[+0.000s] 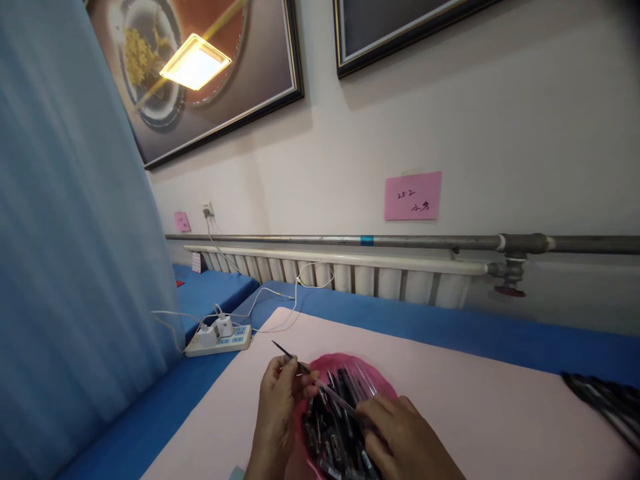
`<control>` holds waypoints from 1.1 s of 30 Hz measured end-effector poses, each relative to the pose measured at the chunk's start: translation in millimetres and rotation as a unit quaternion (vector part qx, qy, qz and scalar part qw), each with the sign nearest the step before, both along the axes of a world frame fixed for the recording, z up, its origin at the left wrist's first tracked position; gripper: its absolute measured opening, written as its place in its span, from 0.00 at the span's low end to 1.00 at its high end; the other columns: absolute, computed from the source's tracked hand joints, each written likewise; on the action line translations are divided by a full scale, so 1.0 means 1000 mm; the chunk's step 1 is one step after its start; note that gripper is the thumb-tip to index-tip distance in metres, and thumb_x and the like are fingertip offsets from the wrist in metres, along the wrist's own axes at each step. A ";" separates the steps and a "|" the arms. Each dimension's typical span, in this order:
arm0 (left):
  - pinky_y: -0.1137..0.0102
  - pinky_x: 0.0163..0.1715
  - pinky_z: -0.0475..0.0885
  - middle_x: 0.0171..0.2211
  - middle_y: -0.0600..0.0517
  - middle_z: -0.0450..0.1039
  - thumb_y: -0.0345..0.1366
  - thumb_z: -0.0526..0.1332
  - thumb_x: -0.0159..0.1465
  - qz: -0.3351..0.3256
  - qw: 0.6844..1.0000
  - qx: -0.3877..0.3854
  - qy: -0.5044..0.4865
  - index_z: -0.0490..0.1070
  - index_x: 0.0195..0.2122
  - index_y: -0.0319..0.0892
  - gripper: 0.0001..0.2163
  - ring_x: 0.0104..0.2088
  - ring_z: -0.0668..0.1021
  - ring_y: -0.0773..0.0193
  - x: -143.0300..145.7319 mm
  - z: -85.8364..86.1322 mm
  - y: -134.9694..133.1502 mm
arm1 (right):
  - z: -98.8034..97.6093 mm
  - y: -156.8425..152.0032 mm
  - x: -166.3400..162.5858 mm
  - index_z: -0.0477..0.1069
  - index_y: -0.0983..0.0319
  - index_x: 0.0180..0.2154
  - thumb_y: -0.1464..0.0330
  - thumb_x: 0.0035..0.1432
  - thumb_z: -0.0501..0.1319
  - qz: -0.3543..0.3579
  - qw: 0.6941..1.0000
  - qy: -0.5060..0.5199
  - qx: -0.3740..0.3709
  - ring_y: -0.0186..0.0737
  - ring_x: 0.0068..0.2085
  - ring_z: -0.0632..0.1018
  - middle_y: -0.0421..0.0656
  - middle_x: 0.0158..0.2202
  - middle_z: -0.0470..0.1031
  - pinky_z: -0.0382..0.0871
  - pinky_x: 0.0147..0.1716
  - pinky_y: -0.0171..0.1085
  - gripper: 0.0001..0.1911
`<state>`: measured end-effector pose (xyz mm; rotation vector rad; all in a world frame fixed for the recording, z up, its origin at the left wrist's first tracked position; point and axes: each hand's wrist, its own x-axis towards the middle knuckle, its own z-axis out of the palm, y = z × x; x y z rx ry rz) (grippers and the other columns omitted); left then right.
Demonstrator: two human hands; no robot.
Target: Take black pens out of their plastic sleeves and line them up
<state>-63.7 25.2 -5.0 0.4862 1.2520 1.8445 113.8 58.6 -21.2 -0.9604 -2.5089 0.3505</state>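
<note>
Over the pink basket [345, 360], my left hand [277, 400] pinches a thin dark pen refill [284, 350], whose fine tip points up and to the left. Lined up with it, a translucent pen barrel [337, 399] slants down into my right hand [400, 430], which is closed around its lower end. The refill's rear end meets the barrel close to my left fingertips; how far it sits inside is too small to tell. Loose black and clear pen parts [333, 433] fill the basket beneath both hands.
Pink paper [465, 400] covers much of the blue table [400, 313]. Several black pens [600, 400] lie at the right edge. A power strip [220, 341] with plugs and white cables stands on the left, near a blue curtain [70, 267]. A radiator [390, 275] runs behind.
</note>
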 end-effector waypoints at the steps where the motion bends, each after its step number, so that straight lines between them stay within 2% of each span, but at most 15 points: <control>1: 0.72 0.25 0.72 0.24 0.53 0.74 0.40 0.65 0.51 -0.002 1.000 -0.002 0.007 0.63 0.28 0.40 0.12 0.23 0.77 0.67 0.000 0.000 0.000 | 0.000 0.000 0.000 0.72 0.59 0.36 0.78 0.53 0.51 -0.002 1.000 -0.006 0.008 0.46 0.36 0.74 0.44 0.35 0.76 0.65 0.37 0.45 0.15; 5: 0.74 0.24 0.70 0.24 0.53 0.74 0.41 0.64 0.51 -0.023 0.999 -0.012 0.029 0.63 0.26 0.40 0.12 0.22 0.76 0.69 0.006 0.001 0.000 | 0.001 0.001 -0.002 0.72 0.58 0.35 0.78 0.52 0.52 -0.003 1.000 -0.007 0.008 0.46 0.36 0.74 0.43 0.35 0.76 0.65 0.37 0.44 0.14; 10: 0.75 0.24 0.69 0.21 0.56 0.70 0.38 0.65 0.51 -0.122 0.992 0.001 0.046 0.65 0.24 0.39 0.10 0.22 0.72 0.71 0.019 -0.003 0.000 | 0.002 -0.003 -0.005 0.70 0.58 0.32 0.78 0.50 0.51 -0.018 0.998 0.050 -0.046 0.43 0.36 0.74 0.42 0.33 0.76 0.65 0.37 0.41 0.13; 13: 0.74 0.25 0.70 0.28 0.51 0.73 0.41 0.65 0.53 -0.162 0.986 0.005 0.042 0.69 0.31 0.39 0.11 0.27 0.76 0.67 0.021 -0.004 -0.001 | 0.001 -0.002 -0.005 0.67 0.59 0.27 0.77 0.48 0.51 -0.046 0.989 0.103 -0.094 0.41 0.33 0.73 0.40 0.29 0.74 0.64 0.33 0.38 0.10; 16: 0.72 0.25 0.71 0.35 0.46 0.75 0.43 0.65 0.52 -0.132 0.990 -0.023 0.035 0.70 0.38 0.39 0.16 0.30 0.78 0.63 0.018 -0.006 -0.001 | 0.001 0.002 -0.005 0.65 0.59 0.27 0.74 0.49 0.51 -0.059 0.963 0.177 -0.197 0.37 0.26 0.70 0.36 0.23 0.68 0.62 0.26 0.34 0.07; 18: 0.73 0.25 0.70 0.33 0.47 0.75 0.44 0.66 0.51 -0.105 0.993 -0.042 0.037 0.70 0.38 0.39 0.17 0.28 0.78 0.64 0.014 -0.006 0.000 | 0.003 0.004 -0.004 0.64 0.58 0.25 0.72 0.49 0.52 -0.060 0.936 0.226 -0.265 0.34 0.22 0.66 0.33 0.19 0.62 0.58 0.23 0.33 0.05; 20: 0.73 0.24 0.70 0.31 0.49 0.75 0.44 0.66 0.51 -0.087 0.994 -0.048 0.041 0.70 0.36 0.39 0.17 0.25 0.77 0.67 0.009 -0.006 0.001 | 0.006 0.006 -0.002 0.63 0.58 0.24 0.71 0.49 0.53 -0.057 0.918 0.255 -0.299 0.34 0.22 0.65 0.32 0.18 0.60 0.58 0.22 0.32 0.04; 23: 0.73 0.24 0.70 0.28 0.51 0.74 0.43 0.67 0.49 -0.057 0.996 -0.045 0.046 0.70 0.34 0.38 0.17 0.24 0.76 0.68 0.002 -0.002 -0.001 | 0.014 0.009 0.002 0.65 0.58 0.27 0.70 0.48 0.53 -0.050 0.907 0.276 -0.314 0.37 0.27 0.71 0.35 0.22 0.67 0.63 0.27 0.33 0.04; 26: 0.73 0.25 0.70 0.28 0.51 0.74 0.42 0.67 0.48 -0.023 0.997 -0.047 0.062 0.70 0.34 0.38 0.16 0.26 0.76 0.66 -0.006 0.002 -0.003 | 0.021 0.014 0.008 0.66 0.59 0.31 0.69 0.47 0.54 -0.060 0.888 0.318 -0.328 0.39 0.32 0.73 0.38 0.28 0.72 0.65 0.32 0.35 0.07; 29: 0.71 0.26 0.70 0.28 0.49 0.74 0.42 0.64 0.50 -0.005 0.992 -0.069 0.109 0.70 0.34 0.37 0.14 0.26 0.76 0.65 -0.012 0.000 -0.004 | 0.025 0.020 0.015 0.65 0.59 0.26 0.68 0.46 0.55 -0.087 0.884 0.330 -0.319 0.36 0.27 0.70 0.35 0.23 0.67 0.62 0.28 0.34 0.02; 33: 0.67 0.30 0.70 0.29 0.48 0.74 0.41 0.59 0.53 0.012 0.962 -0.114 0.247 0.71 0.32 0.39 0.11 0.29 0.76 0.61 -0.019 -0.009 -0.003 | 0.027 0.025 0.022 0.61 0.58 0.23 0.64 0.49 0.55 -0.102 0.887 0.330 -0.307 0.36 0.25 0.67 0.33 0.20 0.63 0.60 0.27 0.34 0.07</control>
